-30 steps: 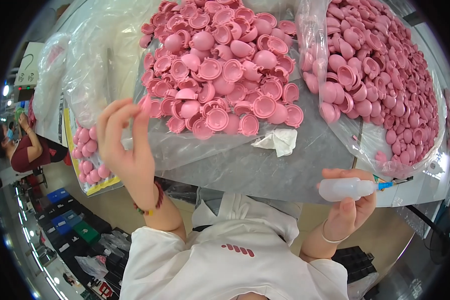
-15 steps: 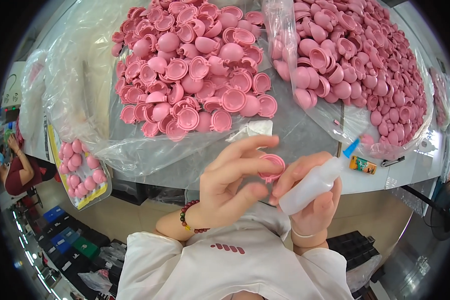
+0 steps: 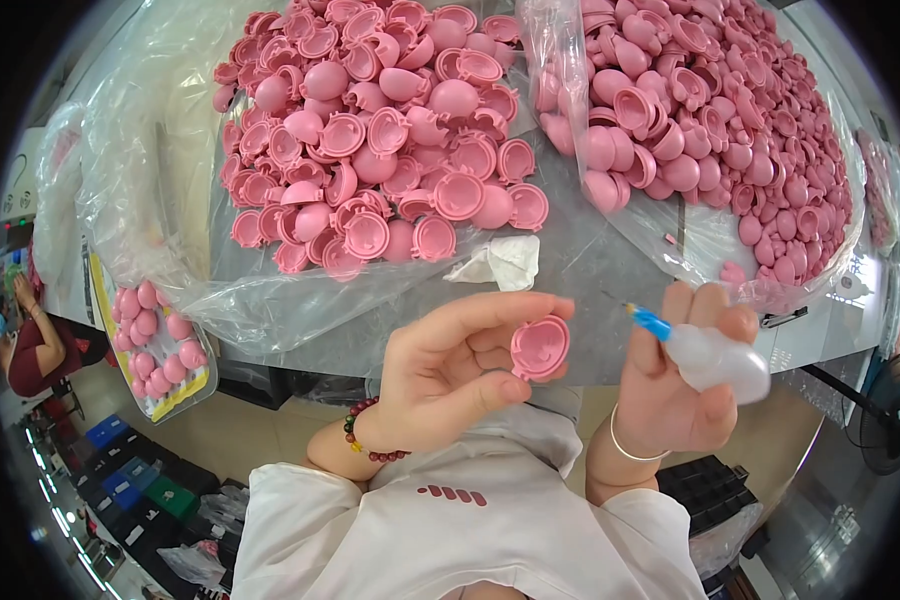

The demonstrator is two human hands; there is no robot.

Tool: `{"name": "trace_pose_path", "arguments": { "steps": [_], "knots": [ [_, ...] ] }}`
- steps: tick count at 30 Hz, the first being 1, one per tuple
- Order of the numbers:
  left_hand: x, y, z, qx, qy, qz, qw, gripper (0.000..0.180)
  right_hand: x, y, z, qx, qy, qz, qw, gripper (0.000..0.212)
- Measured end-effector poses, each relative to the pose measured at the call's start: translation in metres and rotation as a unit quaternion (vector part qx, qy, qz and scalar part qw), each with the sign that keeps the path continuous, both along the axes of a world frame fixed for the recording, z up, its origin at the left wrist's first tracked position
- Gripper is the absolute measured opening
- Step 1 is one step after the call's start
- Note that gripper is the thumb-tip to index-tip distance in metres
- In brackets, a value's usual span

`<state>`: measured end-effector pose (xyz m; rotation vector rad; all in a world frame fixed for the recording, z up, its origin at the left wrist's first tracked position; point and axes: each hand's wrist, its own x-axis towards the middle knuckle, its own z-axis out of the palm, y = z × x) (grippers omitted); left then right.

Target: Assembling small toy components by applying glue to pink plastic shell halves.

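Observation:
My left hand (image 3: pixel 445 360) holds a round pink half shell (image 3: pixel 540 347) between thumb and fingers. The shell's hollow side faces up toward me, with small tabs on its rim. To the right, my right hand (image 3: pixel 670 390) is closed around a translucent white squeeze bottle (image 3: pixel 720 364). A blue needle tip (image 3: pixel 649 322) on the bottle points left, toward the shell but apart from it. Beyond my left hand, a crumpled white tissue (image 3: pixel 500 264) lies on the grey table. A heap of pink half shells (image 3: pixel 370 130) sits on clear plastic behind it.
A second, larger heap of pink shells (image 3: pixel 710 130) lies in a plastic bag at the far right. At the left edge stands a clear tray (image 3: pixel 185 400) of closed pink balls. Further left, a person in a dark red top (image 3: pixel 42 355) is at work.
My right hand has drawn away to the right and turned the bottle, so its blue tip now points left. The shell has tilted in my left hand, showing its hollow. An orange-and-green lighter is now hidden.

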<state>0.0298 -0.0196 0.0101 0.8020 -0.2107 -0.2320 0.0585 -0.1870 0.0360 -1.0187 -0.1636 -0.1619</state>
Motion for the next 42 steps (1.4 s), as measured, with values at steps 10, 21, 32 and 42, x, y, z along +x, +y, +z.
{"name": "trace_pose_path", "arguments": {
  "steps": [10, 21, 32, 42],
  "knots": [
    [0.002, -0.001, -0.006, -0.007, -0.019, 0.021, 1.0, 0.041, -0.002, -0.003, 0.003, -0.288, -0.272, -0.041, 0.917, 0.064],
    [-0.001, -0.003, 0.001, 0.038, 0.003, 0.056, 0.998, 0.043, -0.003, 0.003, -0.001, -0.268, -0.278, -0.075, 0.919, 0.064],
    [0.0, 0.001, -0.002, 0.042, -0.048, 0.042, 0.997, 0.039, 0.001, 0.001, -0.002, -0.283, -0.293, -0.092, 0.909, 0.062],
    [-0.002, 0.005, 0.001, 0.285, -0.185, 0.134, 0.931, 0.044, -0.002, 0.004, -0.003, -0.322, -0.295, -0.104, 0.894, 0.066]
  ]
}}
